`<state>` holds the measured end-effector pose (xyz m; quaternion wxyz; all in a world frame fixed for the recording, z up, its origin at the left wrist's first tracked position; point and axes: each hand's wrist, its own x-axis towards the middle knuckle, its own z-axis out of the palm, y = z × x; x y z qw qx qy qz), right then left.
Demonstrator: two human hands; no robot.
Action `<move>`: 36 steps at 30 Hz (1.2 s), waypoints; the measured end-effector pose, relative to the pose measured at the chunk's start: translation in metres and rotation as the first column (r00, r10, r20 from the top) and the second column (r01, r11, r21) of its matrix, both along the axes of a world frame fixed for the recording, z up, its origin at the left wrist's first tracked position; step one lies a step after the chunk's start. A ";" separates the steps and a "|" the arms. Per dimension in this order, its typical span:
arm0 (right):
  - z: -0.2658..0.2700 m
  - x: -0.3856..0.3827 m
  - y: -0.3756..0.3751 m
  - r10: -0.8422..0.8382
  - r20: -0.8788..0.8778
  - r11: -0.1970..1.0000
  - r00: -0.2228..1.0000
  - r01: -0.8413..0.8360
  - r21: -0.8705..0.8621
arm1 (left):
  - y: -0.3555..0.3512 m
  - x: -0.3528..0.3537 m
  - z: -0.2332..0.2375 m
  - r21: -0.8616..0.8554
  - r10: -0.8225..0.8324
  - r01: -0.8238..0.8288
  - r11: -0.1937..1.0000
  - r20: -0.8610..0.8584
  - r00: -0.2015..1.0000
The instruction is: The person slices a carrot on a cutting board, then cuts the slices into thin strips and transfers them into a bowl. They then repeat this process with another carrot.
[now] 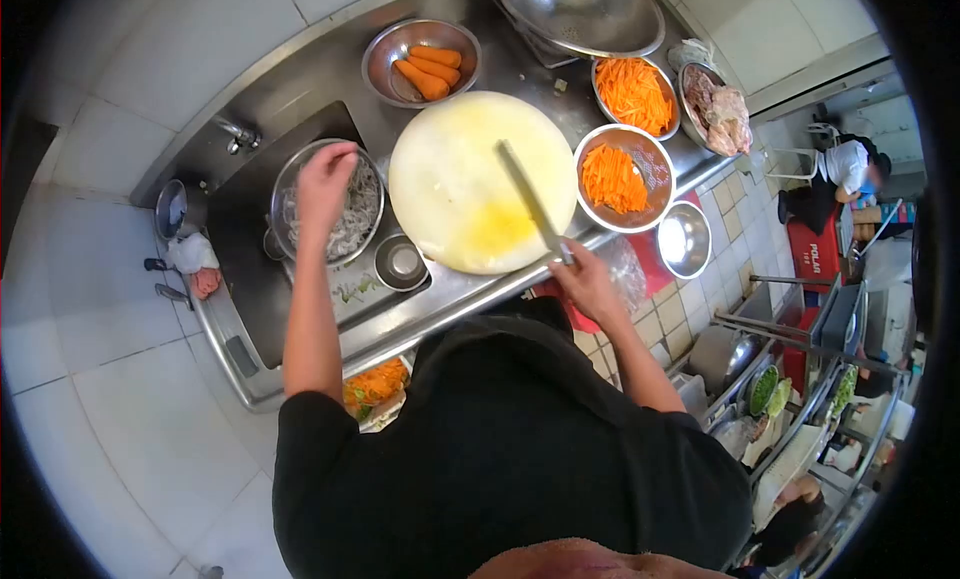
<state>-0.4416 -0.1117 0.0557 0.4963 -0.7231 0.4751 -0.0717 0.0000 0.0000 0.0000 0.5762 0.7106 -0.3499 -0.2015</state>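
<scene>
left hand (pixel 322 194) is over a bowl (pixel 380 191) in the sink (pixel 262 304), hiding some of the pale strands (pixel 352 219); fingers bunched, can't tell if they're pinching anything. knife (pixel 530 199) is over the right half of the board (pixel 440 169), long axis slanted, tip pointing far and a bit left. right hand (pixel 592 287) is wrapped round its mostly hidden handle. far big bowl (pixel 580 24) gets cut off. red box (pixel 812 251) on the right reads "polar", smaller print's too tiny.

Smooth, faintly glossy chopping board (pixel 440 169); metal knife (pixel 528 194); dull metal sink (pixel 245 299); shiny metal bowl (pixel 684 241); matt cloth shirt (pixel 500 449); glossy wall tiles (pixel 110 389).
</scene>
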 end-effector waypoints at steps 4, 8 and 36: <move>-0.063 -0.045 -0.033 -0.119 -0.096 0.989 0.988 0.110 -0.098 | -0.098 0.018 -0.025 0.175 -0.104 0.101 0.979 0.008 0.995; -0.055 -0.056 -0.053 -0.101 -0.270 0.994 0.957 0.109 0.015 | -0.217 0.045 -0.064 0.255 -0.072 0.124 0.959 -0.205 0.976; -0.041 0.037 -0.021 0.738 -0.192 0.644 0.647 -0.760 -0.087 | -0.116 -0.016 0.092 -0.106 -0.126 0.087 0.991 -0.453 0.883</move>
